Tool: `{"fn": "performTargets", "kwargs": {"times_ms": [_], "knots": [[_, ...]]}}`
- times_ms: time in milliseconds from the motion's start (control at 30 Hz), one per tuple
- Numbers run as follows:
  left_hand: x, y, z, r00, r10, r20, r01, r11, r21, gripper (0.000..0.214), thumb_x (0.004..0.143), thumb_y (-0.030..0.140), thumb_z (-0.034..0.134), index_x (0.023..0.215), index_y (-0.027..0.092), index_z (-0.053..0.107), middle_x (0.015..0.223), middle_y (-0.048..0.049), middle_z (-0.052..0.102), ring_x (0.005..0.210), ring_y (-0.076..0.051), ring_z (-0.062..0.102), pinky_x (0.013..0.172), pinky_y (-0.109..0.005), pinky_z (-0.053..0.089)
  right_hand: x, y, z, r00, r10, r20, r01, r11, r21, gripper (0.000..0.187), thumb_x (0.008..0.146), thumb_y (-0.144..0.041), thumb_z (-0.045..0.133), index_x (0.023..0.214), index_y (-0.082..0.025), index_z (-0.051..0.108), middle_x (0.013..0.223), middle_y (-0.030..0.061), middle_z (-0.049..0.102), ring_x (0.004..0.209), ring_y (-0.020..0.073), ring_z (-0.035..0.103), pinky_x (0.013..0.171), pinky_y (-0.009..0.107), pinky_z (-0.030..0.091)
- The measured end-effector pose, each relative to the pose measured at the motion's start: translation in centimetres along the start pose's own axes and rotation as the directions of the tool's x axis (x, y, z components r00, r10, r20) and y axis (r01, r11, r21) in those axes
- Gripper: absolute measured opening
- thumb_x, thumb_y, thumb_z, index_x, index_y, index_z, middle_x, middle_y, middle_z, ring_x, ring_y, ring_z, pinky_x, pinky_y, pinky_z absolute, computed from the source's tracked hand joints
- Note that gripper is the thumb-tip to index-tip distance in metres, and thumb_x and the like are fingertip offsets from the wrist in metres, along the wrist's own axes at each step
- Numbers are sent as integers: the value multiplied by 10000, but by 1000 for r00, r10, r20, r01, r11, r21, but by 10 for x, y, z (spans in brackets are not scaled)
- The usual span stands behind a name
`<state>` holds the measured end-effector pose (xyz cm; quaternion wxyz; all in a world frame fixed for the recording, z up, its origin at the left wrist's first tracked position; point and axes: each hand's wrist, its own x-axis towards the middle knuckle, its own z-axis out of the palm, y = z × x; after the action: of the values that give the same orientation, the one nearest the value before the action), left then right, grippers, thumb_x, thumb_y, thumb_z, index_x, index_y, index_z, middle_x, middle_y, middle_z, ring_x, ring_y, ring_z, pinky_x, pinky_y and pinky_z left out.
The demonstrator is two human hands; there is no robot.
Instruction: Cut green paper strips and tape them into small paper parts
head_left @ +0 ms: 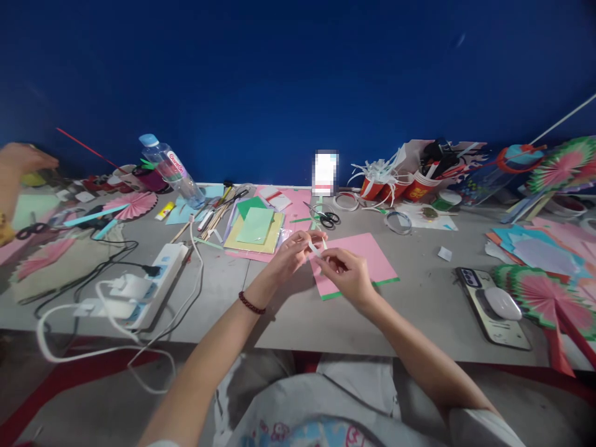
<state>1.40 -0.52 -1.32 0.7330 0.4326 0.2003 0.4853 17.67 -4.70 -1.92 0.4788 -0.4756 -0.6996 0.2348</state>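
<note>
In the middle of the table, my left hand (294, 253) and my right hand (348, 273) meet over a sheet of pink paper (372, 256) with green edging along its near side. Between them is a small white strip (315, 249), thin and bent; whether it is paper or tape I cannot tell. The fingertips of both hands pinch it, with the fingers curled. A beaded bracelet (252, 303) circles my left wrist. Just beyond the hands lie black-handled scissors (329, 218).
Coloured paper sheets (255, 226) are stacked left of the hands. Farther left are a power strip (161, 285) with cables and a tilted plastic bottle (174, 171). A phone (493, 329) under a white mouse (503, 303) lies right, near paper fans (554, 295). Another person's hand (28, 158) is far left.
</note>
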Motion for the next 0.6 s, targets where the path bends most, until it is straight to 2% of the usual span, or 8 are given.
{"fn": "performTargets", "kwargs": {"times_ms": [67, 167, 300, 367, 467, 533, 600], "knots": [[3, -4, -5, 999, 46, -19, -46, 999, -6, 203, 776, 336, 712, 713, 178, 603, 1113, -65, 642, 1041, -200, 567, 950, -354, 402, 0, 0, 1, 999, -41, -6, 41, 999, 8, 98, 835, -284, 639, 771, -212, 626, 598, -20, 536, 505, 100, 424, 501, 253, 380], [9, -9, -13, 989, 107, -98, -112, 992, -51, 196, 747, 344, 746, 743, 191, 625, 1089, -42, 652, 1076, -195, 568, 990, -359, 388, 1, -4, -1, 986, -170, -2, 169, 984, 62, 125, 832, -264, 650, 728, -215, 601, 610, -9, 564, 509, 104, 435, 492, 258, 387], [12, -9, -21, 981, 82, -175, -100, 990, -96, 175, 741, 299, 759, 815, 204, 633, 1106, -24, 655, 1102, -187, 578, 1041, -384, 368, 1, -18, -15, 954, -295, -60, 301, 946, 124, 110, 821, -225, 669, 734, -223, 603, 635, -4, 601, 515, 109, 476, 486, 262, 401], [12, -8, -22, 976, 63, -206, -89, 989, -117, 197, 733, 298, 768, 840, 210, 629, 1080, -17, 660, 1072, -189, 597, 1028, -404, 384, 3, -24, -28, 956, -264, -131, 277, 957, 92, 92, 820, -228, 675, 753, -225, 612, 657, -2, 611, 537, 117, 507, 498, 267, 410], [10, -7, -21, 967, 43, -251, -79, 988, -136, 213, 731, 281, 772, 870, 218, 624, 1037, -5, 661, 1027, -186, 618, 998, -409, 409, 18, -26, -53, 958, -144, -248, 149, 989, 3, 120, 840, -272, 655, 741, -225, 608, 678, 0, 606, 577, 131, 536, 525, 275, 417], [9, -6, -19, 965, 34, -260, -71, 988, -134, 211, 731, 266, 771, 875, 220, 623, 1020, -3, 660, 1014, -183, 622, 987, -397, 418, 41, -20, -70, 938, -137, -319, 112, 989, -96, 139, 845, -320, 648, 749, -224, 617, 720, 7, 625, 578, 131, 530, 551, 282, 425], [9, -5, -17, 968, 22, -249, -52, 992, -115, 214, 724, 268, 776, 870, 221, 626, 1014, -5, 659, 1019, -186, 621, 986, -387, 421, 73, -5, -86, 904, -191, -382, 89, 959, -270, 176, 836, -353, 653, 723, -220, 624, 738, 16, 639, 587, 135, 518, 590, 290, 424]]}}
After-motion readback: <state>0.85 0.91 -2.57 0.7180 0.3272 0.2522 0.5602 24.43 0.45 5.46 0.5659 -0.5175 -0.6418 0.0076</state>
